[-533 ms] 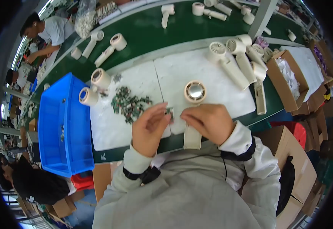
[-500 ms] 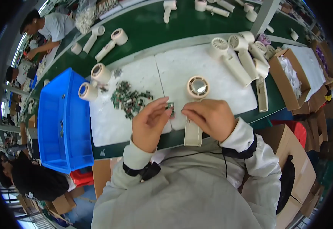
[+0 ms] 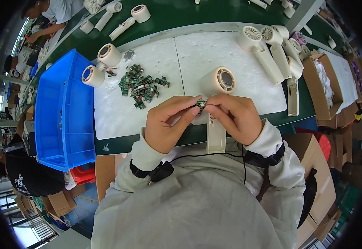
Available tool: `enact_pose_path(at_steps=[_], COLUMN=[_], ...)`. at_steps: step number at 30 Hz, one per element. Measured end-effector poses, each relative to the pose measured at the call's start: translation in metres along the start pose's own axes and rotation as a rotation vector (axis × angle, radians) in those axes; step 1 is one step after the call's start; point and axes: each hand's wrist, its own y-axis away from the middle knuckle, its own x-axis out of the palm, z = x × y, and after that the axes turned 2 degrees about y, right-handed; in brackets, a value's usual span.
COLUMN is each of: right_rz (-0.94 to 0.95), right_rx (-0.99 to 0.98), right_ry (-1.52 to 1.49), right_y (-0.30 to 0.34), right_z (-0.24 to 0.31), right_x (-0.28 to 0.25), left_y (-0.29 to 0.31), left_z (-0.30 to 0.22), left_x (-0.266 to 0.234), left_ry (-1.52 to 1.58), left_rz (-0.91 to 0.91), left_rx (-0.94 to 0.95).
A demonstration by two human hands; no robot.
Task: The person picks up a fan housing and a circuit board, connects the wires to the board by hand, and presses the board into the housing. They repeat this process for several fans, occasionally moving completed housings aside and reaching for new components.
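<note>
Thumb and fingers of my left hand pinch a small green circuit board above the white mat. My right hand is closed at the board's right edge; what its fingertips pinch is too small to make out. Beneath my hands lies a cream handheld fan, its round head away from me and its open handle shell toward me. Thin reddish wires show at the top of the handle, just under my right fingers. A heap of green circuit boards lies left of the fan.
A blue bin stands at the left, with two cream fan heads beside it. Several fan bodies cluster at the mat's right, near a handle shell and a cardboard box. A co-worker sits at far left.
My hands have come together, so the right fingertips now meet the circuit board held in the left. The fan head has tilted, its round face turning rightward. The whole view has shifted slightly.
</note>
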Motion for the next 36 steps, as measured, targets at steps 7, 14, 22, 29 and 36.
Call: enact_pose_path(at_steps=[7, 14, 22, 29, 36], right_rz=[0.021, -0.01, -0.013, 0.014, 0.011], right_rx=[0.01, -0.065, 0.068, 0.129, 0.028], right_ry=[-0.017, 0.001, -0.131, -0.144, -0.009], right_y=[-0.002, 0.002, 0.015, 0.016, 0.003], right_z=[-0.001, -0.003, -0.001, -0.007, -0.003], right_x=[-0.004, -0.005, -0.001, 0.001, -0.014], left_y=[-0.003, -0.003, -0.001, -0.003, -0.005], left_z=[-0.006, -0.001, 0.002, 0.012, 0.012], left_x=[-0.003, -0.012, -0.016, -0.018, 0.006], left_ry=[-0.068, 0.161, 0.27, 0.152, 0.113], left_rz=[0.029, 0.154, 0.25, 0.263, -0.015], left_rx=[0.02, -0.169, -0.276, -0.213, -0.119])
